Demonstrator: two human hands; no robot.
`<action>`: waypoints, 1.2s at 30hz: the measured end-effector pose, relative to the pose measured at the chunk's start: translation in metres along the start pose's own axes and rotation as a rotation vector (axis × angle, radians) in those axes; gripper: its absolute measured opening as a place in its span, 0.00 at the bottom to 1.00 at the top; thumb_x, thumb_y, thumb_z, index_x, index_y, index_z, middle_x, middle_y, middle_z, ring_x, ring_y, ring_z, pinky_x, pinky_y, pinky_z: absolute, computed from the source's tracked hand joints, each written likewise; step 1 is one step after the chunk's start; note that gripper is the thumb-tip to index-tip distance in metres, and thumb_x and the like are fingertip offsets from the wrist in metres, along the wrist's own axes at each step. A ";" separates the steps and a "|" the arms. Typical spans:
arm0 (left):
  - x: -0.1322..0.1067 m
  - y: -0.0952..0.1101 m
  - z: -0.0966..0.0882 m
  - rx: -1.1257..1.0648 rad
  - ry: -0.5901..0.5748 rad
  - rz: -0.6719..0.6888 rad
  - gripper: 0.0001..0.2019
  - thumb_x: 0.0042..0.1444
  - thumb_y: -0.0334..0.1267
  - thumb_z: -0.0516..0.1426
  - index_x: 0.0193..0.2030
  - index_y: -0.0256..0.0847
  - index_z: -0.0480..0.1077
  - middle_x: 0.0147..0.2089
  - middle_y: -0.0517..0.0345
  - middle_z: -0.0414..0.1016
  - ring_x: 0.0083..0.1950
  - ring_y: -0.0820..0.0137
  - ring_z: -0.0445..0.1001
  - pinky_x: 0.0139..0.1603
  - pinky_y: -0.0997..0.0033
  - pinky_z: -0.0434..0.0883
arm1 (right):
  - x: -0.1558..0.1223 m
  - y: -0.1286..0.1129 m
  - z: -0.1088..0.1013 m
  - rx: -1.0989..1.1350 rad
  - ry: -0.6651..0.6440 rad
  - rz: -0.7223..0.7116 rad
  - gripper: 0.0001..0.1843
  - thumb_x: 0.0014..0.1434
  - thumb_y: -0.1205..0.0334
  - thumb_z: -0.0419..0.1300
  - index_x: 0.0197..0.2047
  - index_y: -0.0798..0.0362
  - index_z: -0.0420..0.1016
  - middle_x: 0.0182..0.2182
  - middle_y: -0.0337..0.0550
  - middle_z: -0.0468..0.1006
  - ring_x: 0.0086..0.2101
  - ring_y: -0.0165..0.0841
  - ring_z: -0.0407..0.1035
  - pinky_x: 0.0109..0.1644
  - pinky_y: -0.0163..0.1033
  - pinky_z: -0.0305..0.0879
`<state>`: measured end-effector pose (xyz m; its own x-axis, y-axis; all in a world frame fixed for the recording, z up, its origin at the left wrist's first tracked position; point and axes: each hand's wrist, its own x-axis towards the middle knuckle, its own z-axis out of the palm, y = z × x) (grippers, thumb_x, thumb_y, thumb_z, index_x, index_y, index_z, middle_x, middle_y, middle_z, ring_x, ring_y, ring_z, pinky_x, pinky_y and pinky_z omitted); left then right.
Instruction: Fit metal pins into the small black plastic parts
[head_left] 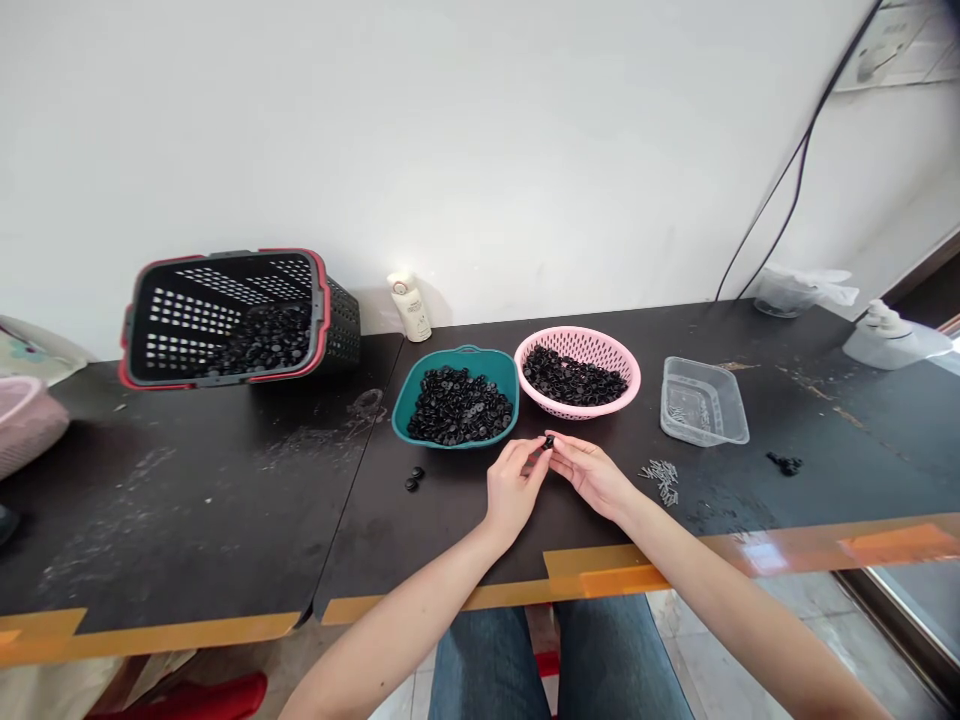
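Left hand (512, 490) and little black part (549, 441) and right hand (591, 476), all meeting mid-desk, both hands pinching that one part in their fingertips.
Left to right: tipped red-rimmed basket (343, 325) of black pieces, teal tub (400, 408) full of them, two loose discs (415, 479) in front, pink basket (576, 411) with more, metal pins (664, 480) heaped by the right forearm, clear container (703, 408).

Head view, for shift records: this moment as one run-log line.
left hand: holds black part | right hand: same part | grey pieces: loose on table
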<state>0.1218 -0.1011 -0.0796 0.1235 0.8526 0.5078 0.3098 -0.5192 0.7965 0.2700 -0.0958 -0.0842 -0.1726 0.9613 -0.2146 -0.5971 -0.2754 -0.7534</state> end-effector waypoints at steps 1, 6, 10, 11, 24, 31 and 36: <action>0.000 0.000 0.000 0.003 0.000 0.001 0.11 0.59 0.37 0.55 0.48 0.42 0.72 0.43 0.54 0.73 0.39 0.73 0.74 0.38 0.73 0.76 | 0.000 0.000 0.000 -0.001 0.000 -0.001 0.15 0.48 0.62 0.70 0.41 0.52 0.80 0.38 0.42 0.81 0.40 0.32 0.74 0.54 0.39 0.65; 0.001 -0.002 -0.002 0.011 0.006 0.009 0.09 0.58 0.37 0.56 0.45 0.42 0.73 0.41 0.55 0.75 0.39 0.71 0.74 0.38 0.72 0.75 | -0.002 0.000 0.002 -0.040 0.001 -0.012 0.14 0.48 0.60 0.70 0.40 0.51 0.81 0.39 0.42 0.81 0.40 0.31 0.73 0.53 0.40 0.66; 0.001 -0.004 -0.003 0.000 0.019 -0.015 0.09 0.56 0.39 0.59 0.43 0.42 0.74 0.38 0.56 0.74 0.33 0.74 0.73 0.35 0.73 0.74 | -0.006 -0.003 0.006 -0.095 -0.058 -0.019 0.12 0.50 0.58 0.68 0.39 0.53 0.81 0.38 0.44 0.81 0.39 0.32 0.73 0.51 0.40 0.67; 0.001 -0.004 -0.002 -0.004 0.014 -0.022 0.09 0.55 0.39 0.59 0.43 0.42 0.74 0.38 0.57 0.73 0.32 0.74 0.72 0.34 0.74 0.73 | -0.007 -0.004 0.007 -0.112 -0.083 -0.020 0.12 0.50 0.59 0.68 0.39 0.53 0.81 0.38 0.45 0.81 0.39 0.33 0.73 0.51 0.40 0.67; 0.005 -0.004 -0.005 -0.031 -0.037 0.009 0.14 0.53 0.39 0.61 0.48 0.45 0.72 0.40 0.58 0.69 0.29 0.78 0.67 0.33 0.75 0.71 | -0.009 -0.009 0.009 -0.067 -0.115 -0.032 0.14 0.51 0.61 0.67 0.42 0.50 0.76 0.36 0.40 0.79 0.38 0.30 0.73 0.47 0.39 0.69; 0.006 -0.004 -0.005 -0.115 -0.024 0.043 0.10 0.54 0.36 0.61 0.44 0.43 0.74 0.42 0.55 0.70 0.33 0.76 0.71 0.33 0.75 0.73 | -0.008 -0.005 0.006 -0.200 -0.068 -0.140 0.10 0.52 0.57 0.67 0.37 0.50 0.75 0.29 0.37 0.77 0.32 0.29 0.74 0.41 0.38 0.73; 0.006 -0.005 -0.006 -0.098 0.008 0.043 0.08 0.52 0.36 0.62 0.40 0.42 0.74 0.39 0.56 0.71 0.30 0.77 0.70 0.32 0.74 0.73 | -0.009 0.000 0.007 -0.338 0.009 -0.219 0.13 0.51 0.51 0.66 0.35 0.50 0.76 0.30 0.39 0.77 0.30 0.31 0.73 0.34 0.38 0.74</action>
<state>0.1155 -0.0937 -0.0782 0.1273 0.8293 0.5442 0.2109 -0.5587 0.8021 0.2658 -0.1042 -0.0777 -0.0617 0.9976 -0.0307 -0.3270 -0.0493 -0.9437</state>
